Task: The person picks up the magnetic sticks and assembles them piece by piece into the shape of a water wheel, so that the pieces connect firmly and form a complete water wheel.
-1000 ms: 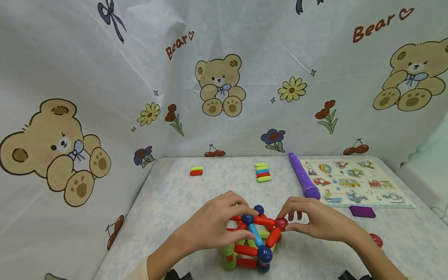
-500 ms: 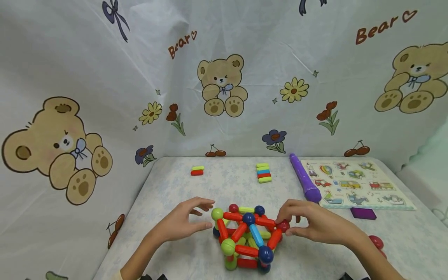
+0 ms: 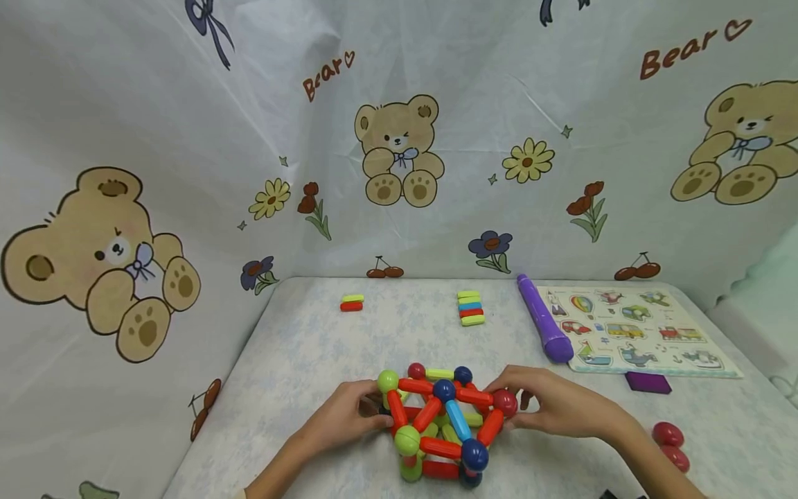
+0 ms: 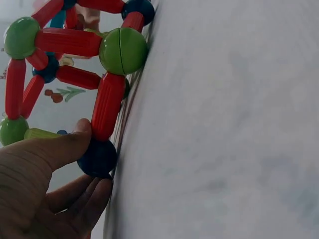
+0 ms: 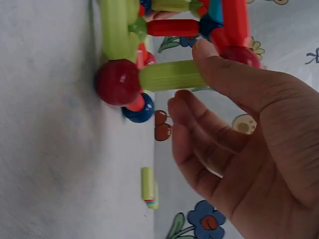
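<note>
Model (image 3: 457, 419), sitting on the table (image 3: 299, 350) between both hands.
We are recording the left hand (image 3: 343, 419) as nearly closed, pinching a blue ball (image 4: 97, 158) low on the model's corner; the right hand (image 3: 555, 405) as half closed, its thumb pressing a green rod (image 5: 172, 75), fingers curving round. We are also listing: microphone (image 3: 544, 321), lying beyond the right hand; two red balls (image 3: 668, 434), lying to its right.

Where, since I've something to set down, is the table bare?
Bare table: between the rod pair and the rod row, and left of the left hand. Crowded: around the toy frame, and back right, with microphone and puzzle board.
</note>
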Demonstrator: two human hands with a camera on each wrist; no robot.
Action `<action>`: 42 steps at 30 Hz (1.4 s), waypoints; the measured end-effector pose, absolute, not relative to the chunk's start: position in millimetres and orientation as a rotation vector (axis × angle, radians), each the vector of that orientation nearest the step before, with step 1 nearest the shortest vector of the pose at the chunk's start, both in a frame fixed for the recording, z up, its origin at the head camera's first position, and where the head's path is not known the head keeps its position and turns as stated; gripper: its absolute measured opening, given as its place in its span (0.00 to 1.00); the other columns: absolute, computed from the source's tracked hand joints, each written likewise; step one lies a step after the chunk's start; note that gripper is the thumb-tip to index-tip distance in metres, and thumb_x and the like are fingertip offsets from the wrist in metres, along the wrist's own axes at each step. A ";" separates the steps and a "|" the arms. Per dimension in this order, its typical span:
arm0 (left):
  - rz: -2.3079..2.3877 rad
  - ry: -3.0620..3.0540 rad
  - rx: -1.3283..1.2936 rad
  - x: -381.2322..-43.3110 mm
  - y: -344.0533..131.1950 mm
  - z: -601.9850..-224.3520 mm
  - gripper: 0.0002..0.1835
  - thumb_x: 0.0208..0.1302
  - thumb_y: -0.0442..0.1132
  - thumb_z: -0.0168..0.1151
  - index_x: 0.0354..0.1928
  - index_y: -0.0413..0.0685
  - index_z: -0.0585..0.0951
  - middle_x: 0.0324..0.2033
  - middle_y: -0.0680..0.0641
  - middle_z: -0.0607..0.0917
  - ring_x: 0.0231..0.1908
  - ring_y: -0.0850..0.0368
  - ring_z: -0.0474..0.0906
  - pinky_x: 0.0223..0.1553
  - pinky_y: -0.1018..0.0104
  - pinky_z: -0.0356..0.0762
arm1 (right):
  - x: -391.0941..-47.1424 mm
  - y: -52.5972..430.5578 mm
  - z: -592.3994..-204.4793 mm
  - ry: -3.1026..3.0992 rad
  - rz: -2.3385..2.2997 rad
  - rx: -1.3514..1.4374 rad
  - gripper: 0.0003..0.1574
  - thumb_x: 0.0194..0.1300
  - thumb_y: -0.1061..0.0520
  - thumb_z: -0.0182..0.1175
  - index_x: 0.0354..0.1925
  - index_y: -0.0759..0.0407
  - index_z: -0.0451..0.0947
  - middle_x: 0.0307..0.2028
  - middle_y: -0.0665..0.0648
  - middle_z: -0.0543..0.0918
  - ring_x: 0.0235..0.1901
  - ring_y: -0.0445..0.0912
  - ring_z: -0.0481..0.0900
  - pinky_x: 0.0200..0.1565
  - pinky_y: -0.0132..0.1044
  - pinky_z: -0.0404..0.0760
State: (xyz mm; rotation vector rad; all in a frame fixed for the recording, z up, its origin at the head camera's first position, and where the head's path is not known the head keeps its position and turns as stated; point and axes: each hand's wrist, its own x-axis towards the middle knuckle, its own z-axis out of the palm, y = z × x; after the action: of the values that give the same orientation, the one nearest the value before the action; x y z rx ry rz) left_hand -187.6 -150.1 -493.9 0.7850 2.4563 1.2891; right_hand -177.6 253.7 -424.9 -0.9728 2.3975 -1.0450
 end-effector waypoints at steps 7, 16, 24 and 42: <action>1.315 2.500 0.734 -185.0 -142.7 -499.5 0.10 0.68 0.42 0.77 0.48 0.51 0.88 0.39 0.57 0.88 0.39 0.66 0.86 0.43 0.68 0.85 | -184.1 247.4 -449.4 2.329 -1.030 -0.917 0.22 0.68 0.57 0.75 0.59 0.51 0.86 0.50 0.44 0.85 0.46 0.36 0.81 0.49 0.33 0.86; 1.303 2.522 0.759 -185.9 -139.3 -500.3 0.08 0.68 0.40 0.77 0.45 0.54 0.87 0.37 0.59 0.86 0.38 0.67 0.83 0.42 0.68 0.83 | -189.8 249.8 -466.6 2.329 -1.067 -0.993 0.17 0.74 0.54 0.70 0.59 0.53 0.85 0.50 0.43 0.86 0.47 0.36 0.82 0.55 0.33 0.83; 1.227 2.504 0.783 -208.7 -139.8 -495.1 0.11 0.70 0.41 0.74 0.52 0.56 0.89 0.42 0.60 0.86 0.42 0.67 0.83 0.46 0.67 0.81 | -196.8 246.0 -473.6 2.411 -1.065 -0.932 0.21 0.78 0.56 0.64 0.66 0.54 0.83 0.60 0.53 0.86 0.56 0.43 0.82 0.59 0.36 0.82; 1.166 2.549 0.669 -259.8 -134.9 -489.9 0.14 0.70 0.39 0.71 0.56 0.51 0.89 0.39 0.55 0.88 0.37 0.59 0.81 0.38 0.63 0.80 | -244.8 242.1 -480.8 2.469 -1.053 -0.838 0.25 0.79 0.54 0.63 0.70 0.57 0.80 0.63 0.59 0.84 0.53 0.47 0.78 0.57 0.43 0.80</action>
State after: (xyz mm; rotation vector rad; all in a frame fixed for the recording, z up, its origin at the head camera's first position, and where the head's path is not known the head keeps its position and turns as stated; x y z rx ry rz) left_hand -259.8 -134.9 -489.9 0.6686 2.5493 1.1663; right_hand -244.8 242.1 -480.8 -0.8382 2.4687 -1.0534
